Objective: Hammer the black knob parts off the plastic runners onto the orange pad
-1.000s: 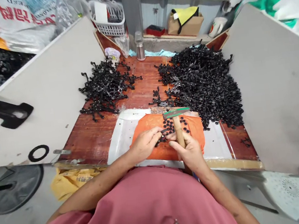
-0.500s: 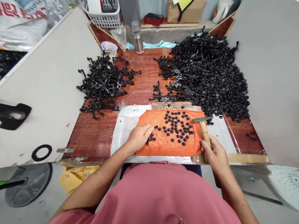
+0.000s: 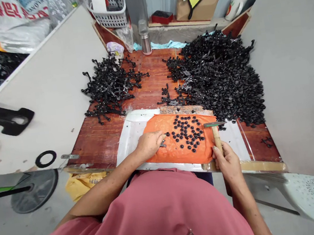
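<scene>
My right hand (image 3: pixel 228 159) is wrapped round the wooden handle of a small hammer (image 3: pixel 217 140), whose metal head lies over the right edge of an orange cloth pad (image 3: pixel 162 157). At the pad's left part, my left hand (image 3: pixel 149 145) has its fingertips drawn together on a small black plastic piece (image 3: pixel 163 144). The hand covers most of that piece. Several small round black caps (image 3: pixel 187 132) are scattered on the pad to the right of my left fingers.
Behind the pad on the right rises a large heap of black parts (image 3: pixel 223 75). A smaller heap of branched black pieces (image 3: pixel 110 85) lies at the left. Grey side panels (image 3: pixel 49 81) flank the wooden table (image 3: pixel 150 63). A metal-and-clear bottle (image 3: pixel 146 42) stands at the back.
My left hand has shifted slightly to the right over the pad and now covers more of the black piece. My right hand keeps the hammer in nearly the same place.
</scene>
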Demonstrator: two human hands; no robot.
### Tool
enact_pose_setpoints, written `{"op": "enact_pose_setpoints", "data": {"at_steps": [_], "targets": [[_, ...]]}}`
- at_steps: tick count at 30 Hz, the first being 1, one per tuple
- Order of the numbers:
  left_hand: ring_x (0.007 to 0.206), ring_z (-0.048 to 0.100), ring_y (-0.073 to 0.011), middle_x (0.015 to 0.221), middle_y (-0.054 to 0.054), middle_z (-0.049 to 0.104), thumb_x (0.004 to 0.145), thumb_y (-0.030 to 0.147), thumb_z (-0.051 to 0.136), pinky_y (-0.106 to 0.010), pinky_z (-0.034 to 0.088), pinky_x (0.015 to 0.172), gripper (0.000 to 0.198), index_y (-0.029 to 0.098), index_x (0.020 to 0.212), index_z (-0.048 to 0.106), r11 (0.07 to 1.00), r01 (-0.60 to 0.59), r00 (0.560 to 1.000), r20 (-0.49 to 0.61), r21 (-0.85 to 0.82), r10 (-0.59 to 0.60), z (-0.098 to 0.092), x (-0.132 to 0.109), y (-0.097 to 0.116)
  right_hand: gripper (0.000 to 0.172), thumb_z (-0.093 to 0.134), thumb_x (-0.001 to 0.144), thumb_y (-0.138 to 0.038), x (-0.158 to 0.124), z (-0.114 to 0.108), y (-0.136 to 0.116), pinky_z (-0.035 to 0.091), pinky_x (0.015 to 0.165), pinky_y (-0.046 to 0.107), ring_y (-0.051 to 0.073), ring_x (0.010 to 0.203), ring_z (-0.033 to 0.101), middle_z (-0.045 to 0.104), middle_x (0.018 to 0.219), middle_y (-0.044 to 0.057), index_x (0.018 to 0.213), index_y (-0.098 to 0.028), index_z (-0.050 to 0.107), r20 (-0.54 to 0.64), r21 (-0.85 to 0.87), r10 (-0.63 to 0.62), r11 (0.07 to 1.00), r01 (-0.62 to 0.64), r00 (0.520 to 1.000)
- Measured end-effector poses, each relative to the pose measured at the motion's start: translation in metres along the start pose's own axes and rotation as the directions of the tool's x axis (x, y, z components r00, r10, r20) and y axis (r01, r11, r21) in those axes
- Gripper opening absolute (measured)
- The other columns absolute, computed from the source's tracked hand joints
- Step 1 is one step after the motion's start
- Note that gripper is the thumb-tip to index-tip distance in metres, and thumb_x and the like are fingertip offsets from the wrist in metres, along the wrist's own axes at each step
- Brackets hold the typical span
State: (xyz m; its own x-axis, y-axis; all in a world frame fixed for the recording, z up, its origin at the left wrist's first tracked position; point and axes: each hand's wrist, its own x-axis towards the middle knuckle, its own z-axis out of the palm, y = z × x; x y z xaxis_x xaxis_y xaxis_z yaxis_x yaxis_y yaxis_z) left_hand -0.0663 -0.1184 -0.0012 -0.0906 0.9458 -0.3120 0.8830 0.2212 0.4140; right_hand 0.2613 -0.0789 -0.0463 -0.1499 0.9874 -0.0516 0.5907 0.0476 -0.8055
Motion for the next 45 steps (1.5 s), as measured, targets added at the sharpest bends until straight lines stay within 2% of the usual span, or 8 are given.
{"op": "enact_pose_setpoints", "data": {"at_steps": [6, 11, 16, 20, 28, 34, 38, 45], "targets": [[0.092, 0.073, -0.0254, 0.098, -0.011, 0.08, 0.106, 0.033, 0.046, -0.031, 0.044, 0.075, 0.032, 0.019, 0.1, 0.074, 0.999, -0.033, 0.999, 0.035, 0.035, 0.032, 0.0, 0.002, -0.001, 0.052, 0.049, 0.104, -0.05, -0.006, -0.008, -0.027, 0.059, 0.071, 0.034, 0.026, 0.083, 0.077, 0.082, 0.101, 0.01, 0.143, -0.02, 0.067, 0.06, -0.255, -0.126, 0.957, 0.137, 0.99], [0.095, 0.074, -0.025, 0.103, -0.011, 0.081, 0.106, 0.033, 0.045, -0.03, 0.046, 0.077, 0.034, 0.02, 0.105, 0.077, 0.997, -0.049, 0.998, 0.04, 0.056, 0.047, -0.002, 0.003, -0.004, 0.052, 0.046, 0.109, -0.033, -0.007, -0.001, -0.064, 0.064, 0.087, 0.036, 0.026, 0.11, 0.079, 0.078, 0.133, 0.009, 0.16, -0.028, 0.052, 0.316, -0.245, -0.348, 0.869, 0.43, 0.883], [0.092, 0.074, -0.0249, 0.1, -0.01, 0.082, 0.106, 0.034, 0.045, -0.03, 0.044, 0.074, 0.036, 0.02, 0.102, 0.078, 0.998, -0.062, 0.998, 0.032, 0.028, 0.061, -0.002, 0.004, -0.005, 0.06, 0.041, 0.111, -0.025, -0.002, 0.017, -0.082, 0.064, 0.091, 0.035, 0.024, 0.112, 0.078, 0.077, 0.134, 0.01, 0.17, -0.029, 0.036, 0.271, -0.249, -0.498, 0.79, 0.56, 0.824], [0.087, 0.073, -0.0248, 0.094, -0.01, 0.081, 0.105, 0.034, 0.046, -0.03, 0.042, 0.07, 0.036, 0.02, 0.095, 0.078, 0.999, -0.054, 0.999, -0.003, -0.002, 0.054, 0.0, 0.004, -0.005, 0.057, 0.041, 0.109, -0.024, 0.002, 0.026, -0.082, 0.062, 0.066, 0.031, 0.022, 0.071, 0.076, 0.08, 0.1, 0.008, 0.165, -0.03, 0.047, 0.375, -0.426, -0.434, 0.704, 0.568, 0.819], [0.084, 0.07, -0.0243, 0.088, -0.009, 0.077, 0.104, 0.035, 0.046, -0.03, 0.042, 0.07, 0.033, 0.02, 0.094, 0.074, 0.992, -0.044, 0.999, 0.008, -0.121, 0.045, -0.001, 0.002, -0.006, 0.057, 0.043, 0.108, -0.026, 0.002, 0.031, -0.082, 0.061, 0.064, 0.033, 0.023, 0.066, 0.074, 0.08, 0.096, 0.009, 0.164, -0.028, 0.049, 0.377, -0.407, -0.389, 0.746, 0.527, 0.841], [0.07, 0.057, -0.0162, 0.074, 0.005, 0.058, 0.102, 0.031, 0.049, -0.027, 0.044, 0.074, 0.059, 0.019, 0.159, 0.038, 0.804, -0.166, 0.986, -0.116, -0.571, 0.121, -0.016, -0.003, -0.018, 0.057, 0.046, 0.109, -0.041, 0.008, 0.009, -0.078, 0.062, 0.085, 0.034, 0.022, 0.093, 0.078, 0.075, 0.136, 0.012, 0.164, -0.023, 0.049, 0.019, -0.111, -0.36, 0.926, 0.36, 0.933], [0.071, 0.054, -0.0132, 0.077, 0.003, 0.058, 0.096, 0.027, 0.054, -0.025, 0.043, 0.071, 0.03, 0.019, 0.123, 0.066, 0.704, -0.161, 0.986, -0.075, -0.692, 0.152, -0.011, 0.008, -0.016, 0.059, 0.049, 0.106, -0.046, 0.005, -0.002, -0.06, 0.062, 0.086, 0.035, 0.023, 0.094, 0.078, 0.077, 0.133, 0.013, 0.159, -0.02, 0.055, -0.002, -0.084, -0.245, 0.966, 0.244, 0.969], [0.052, 0.041, -0.0081, 0.066, 0.006, 0.051, 0.092, 0.029, 0.061, -0.021, 0.032, 0.053, 0.017, 0.018, 0.105, 0.063, 0.517, 0.011, 0.999, -0.007, -0.856, -0.033, 0.007, 0.026, -0.001, 0.059, 0.05, 0.105, -0.045, -0.012, 0.001, -0.039, 0.062, 0.09, 0.036, 0.028, 0.113, 0.077, 0.073, 0.142, 0.014, 0.157, -0.019, 0.058, 0.059, -0.095, -0.173, 0.979, 0.178, 0.983]]}}
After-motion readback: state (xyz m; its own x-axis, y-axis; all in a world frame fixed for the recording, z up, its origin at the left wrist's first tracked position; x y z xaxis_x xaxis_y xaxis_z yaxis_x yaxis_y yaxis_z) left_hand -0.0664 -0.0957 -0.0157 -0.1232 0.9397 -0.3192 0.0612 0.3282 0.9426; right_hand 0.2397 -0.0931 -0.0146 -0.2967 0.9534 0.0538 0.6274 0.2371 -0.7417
